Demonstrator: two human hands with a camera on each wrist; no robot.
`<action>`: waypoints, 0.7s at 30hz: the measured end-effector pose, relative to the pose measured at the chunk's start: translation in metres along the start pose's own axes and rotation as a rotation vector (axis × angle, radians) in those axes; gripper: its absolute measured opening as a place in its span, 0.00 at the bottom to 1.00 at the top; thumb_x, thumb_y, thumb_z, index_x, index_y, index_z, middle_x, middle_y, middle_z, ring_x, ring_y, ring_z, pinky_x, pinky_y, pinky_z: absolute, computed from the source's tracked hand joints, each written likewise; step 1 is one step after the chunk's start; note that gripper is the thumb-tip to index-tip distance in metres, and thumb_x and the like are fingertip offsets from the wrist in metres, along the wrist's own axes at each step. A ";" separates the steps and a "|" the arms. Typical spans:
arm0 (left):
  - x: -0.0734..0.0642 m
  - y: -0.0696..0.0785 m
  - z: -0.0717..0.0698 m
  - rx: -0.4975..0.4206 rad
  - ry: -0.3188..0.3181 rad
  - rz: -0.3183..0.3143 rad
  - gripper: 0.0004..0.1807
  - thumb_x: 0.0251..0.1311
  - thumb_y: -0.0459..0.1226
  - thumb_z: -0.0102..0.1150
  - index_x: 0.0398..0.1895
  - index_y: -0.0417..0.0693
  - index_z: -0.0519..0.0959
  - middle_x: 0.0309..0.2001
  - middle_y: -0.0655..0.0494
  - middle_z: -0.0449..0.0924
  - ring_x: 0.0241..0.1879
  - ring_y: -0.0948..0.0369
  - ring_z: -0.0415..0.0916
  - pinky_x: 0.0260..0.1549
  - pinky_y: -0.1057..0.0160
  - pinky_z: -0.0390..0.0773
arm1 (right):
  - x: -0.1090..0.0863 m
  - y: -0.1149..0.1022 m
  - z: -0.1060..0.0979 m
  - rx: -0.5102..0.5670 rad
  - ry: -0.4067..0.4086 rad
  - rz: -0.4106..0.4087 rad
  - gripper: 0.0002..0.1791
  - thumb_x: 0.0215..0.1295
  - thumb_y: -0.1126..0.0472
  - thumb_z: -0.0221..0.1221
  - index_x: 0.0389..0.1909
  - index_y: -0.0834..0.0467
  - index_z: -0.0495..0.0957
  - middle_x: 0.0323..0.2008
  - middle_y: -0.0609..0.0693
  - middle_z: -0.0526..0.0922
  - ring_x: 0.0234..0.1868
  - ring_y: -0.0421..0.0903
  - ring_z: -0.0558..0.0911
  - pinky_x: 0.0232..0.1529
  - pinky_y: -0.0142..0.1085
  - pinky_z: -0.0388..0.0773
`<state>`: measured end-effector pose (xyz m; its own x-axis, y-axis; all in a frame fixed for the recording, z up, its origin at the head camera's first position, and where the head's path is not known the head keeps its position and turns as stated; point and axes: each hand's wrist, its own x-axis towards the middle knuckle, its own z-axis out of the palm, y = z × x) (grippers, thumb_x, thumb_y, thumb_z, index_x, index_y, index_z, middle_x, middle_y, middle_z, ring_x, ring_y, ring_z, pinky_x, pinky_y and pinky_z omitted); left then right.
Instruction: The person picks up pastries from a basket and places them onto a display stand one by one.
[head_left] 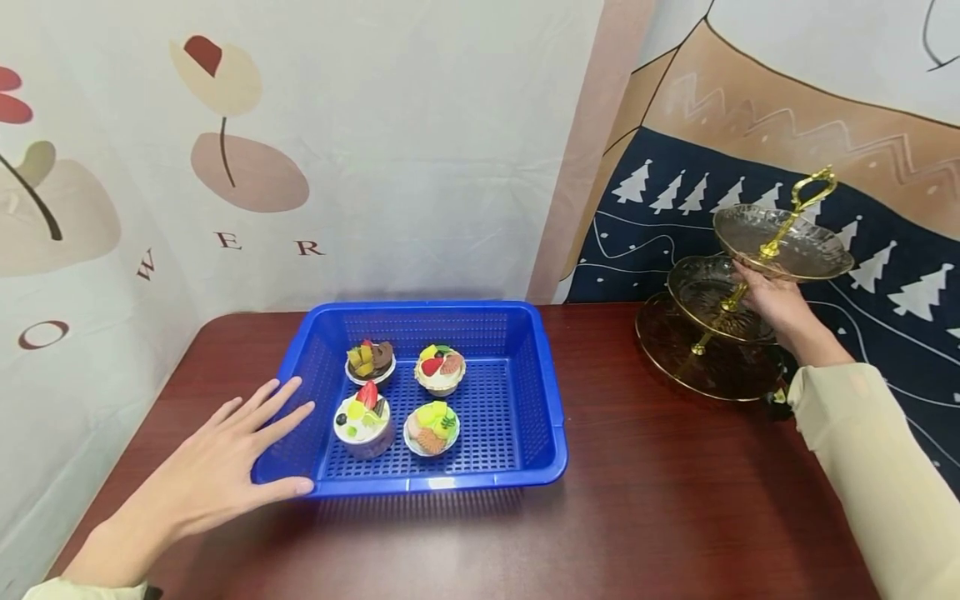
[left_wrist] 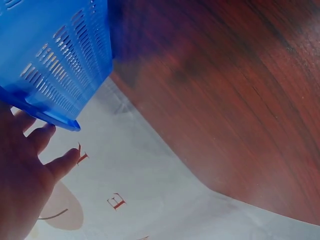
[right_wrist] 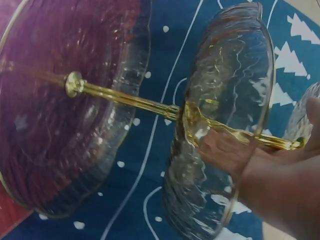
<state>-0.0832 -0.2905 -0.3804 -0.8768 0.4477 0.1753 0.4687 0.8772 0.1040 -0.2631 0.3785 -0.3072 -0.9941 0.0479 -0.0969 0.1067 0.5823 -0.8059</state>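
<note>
A three-tier glass cake stand [head_left: 723,321] with gold rims stands at the right, its post leaning rightward in the head view. Just under the top plate, my right hand [head_left: 780,310] grips the gold post [right_wrist: 132,101]; the plates partly cover its fingers. Over at the left, my left hand [head_left: 213,471] is spread, with straight fingertips right at the rim of a blue plastic basket [head_left: 551,400]. Several small fruit-topped cakes sit inside, among them a chocolate one [head_left: 384,358] and a taller white cup [head_left: 369,446] with a strawberry.
Dark red-brown wood makes up the tabletop [head_left: 637,500]. Behind it hangs a pale cloth [head_left: 420,208] with flowers and letters. A navy cloth [head_left: 637,242] with white trees hangs close behind the stand. A small dark item with yellow [head_left: 780,400] lies near the right sleeve.
</note>
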 end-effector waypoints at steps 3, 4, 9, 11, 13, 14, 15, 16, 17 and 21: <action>0.000 0.000 0.001 0.007 0.001 0.001 0.47 0.53 0.65 0.63 0.72 0.51 0.68 0.77 0.50 0.53 0.79 0.55 0.37 0.70 0.66 0.20 | 0.004 0.001 0.001 0.068 -0.015 0.000 0.44 0.77 0.36 0.30 0.77 0.67 0.43 0.75 0.71 0.45 0.74 0.68 0.51 0.71 0.58 0.51; 0.000 0.000 0.001 0.009 0.001 0.002 0.47 0.53 0.66 0.63 0.72 0.50 0.68 0.77 0.50 0.54 0.79 0.55 0.37 0.70 0.66 0.20 | 0.005 0.001 0.002 0.080 -0.015 0.005 0.46 0.76 0.35 0.30 0.77 0.69 0.44 0.75 0.71 0.46 0.74 0.67 0.53 0.71 0.58 0.52; 0.000 0.000 0.001 0.030 0.010 0.005 0.48 0.53 0.66 0.62 0.72 0.48 0.69 0.77 0.50 0.54 0.79 0.56 0.36 0.70 0.67 0.20 | 0.008 0.000 0.003 0.089 0.001 0.016 0.49 0.73 0.31 0.30 0.77 0.68 0.46 0.70 0.60 0.66 0.71 0.53 0.66 0.71 0.54 0.58; 0.000 0.000 0.001 0.039 0.015 0.008 0.48 0.53 0.66 0.62 0.71 0.48 0.69 0.77 0.50 0.54 0.79 0.57 0.36 0.69 0.67 0.20 | 0.007 0.000 0.003 0.092 0.002 0.003 0.47 0.74 0.33 0.30 0.76 0.69 0.47 0.58 0.47 0.77 0.66 0.48 0.71 0.70 0.55 0.59; 0.000 0.000 0.000 0.044 0.021 0.013 0.48 0.53 0.66 0.62 0.71 0.48 0.69 0.77 0.50 0.54 0.79 0.56 0.37 0.70 0.67 0.21 | 0.006 0.001 0.002 0.106 0.002 -0.012 0.46 0.76 0.35 0.30 0.76 0.70 0.48 0.44 0.32 0.78 0.58 0.39 0.75 0.70 0.54 0.59; 0.000 0.000 0.000 0.046 0.023 0.014 0.48 0.53 0.66 0.62 0.71 0.48 0.70 0.77 0.50 0.54 0.79 0.55 0.37 0.70 0.67 0.21 | 0.005 0.001 0.002 0.124 0.002 -0.017 0.44 0.76 0.36 0.31 0.76 0.68 0.51 0.38 0.26 0.77 0.53 0.35 0.76 0.70 0.53 0.60; 0.000 0.000 0.000 0.047 0.024 0.015 0.48 0.53 0.66 0.62 0.71 0.48 0.70 0.77 0.50 0.54 0.79 0.55 0.37 0.70 0.67 0.21 | 0.005 0.001 0.002 0.135 -0.003 -0.026 0.43 0.77 0.37 0.32 0.75 0.68 0.52 0.35 0.22 0.75 0.50 0.30 0.77 0.70 0.52 0.60; 0.000 0.000 0.000 0.048 0.024 0.016 0.48 0.53 0.66 0.62 0.71 0.48 0.70 0.77 0.50 0.54 0.79 0.56 0.37 0.70 0.67 0.21 | 0.005 0.001 0.003 0.153 -0.004 -0.028 0.40 0.77 0.37 0.32 0.74 0.65 0.57 0.33 0.21 0.76 0.47 0.27 0.77 0.70 0.49 0.62; 0.000 0.000 0.000 0.049 0.025 0.016 0.48 0.53 0.66 0.62 0.71 0.48 0.70 0.77 0.50 0.54 0.79 0.56 0.36 0.70 0.67 0.21 | 0.005 0.001 0.003 0.170 -0.006 -0.028 0.37 0.77 0.37 0.34 0.71 0.61 0.62 0.32 0.20 0.77 0.43 0.24 0.77 0.70 0.47 0.63; 0.000 0.000 0.001 0.057 0.028 0.016 0.48 0.53 0.67 0.62 0.71 0.47 0.70 0.77 0.50 0.54 0.79 0.60 0.34 0.70 0.67 0.20 | 0.004 -0.002 0.008 0.190 -0.027 -0.046 0.33 0.77 0.36 0.35 0.66 0.56 0.65 0.33 0.21 0.77 0.40 0.22 0.77 0.70 0.48 0.62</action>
<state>-0.0830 -0.2904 -0.3815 -0.8654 0.4576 0.2043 0.4753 0.8787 0.0454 -0.2670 0.3705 -0.3107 -0.9975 0.0014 -0.0706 0.0647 0.4195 -0.9055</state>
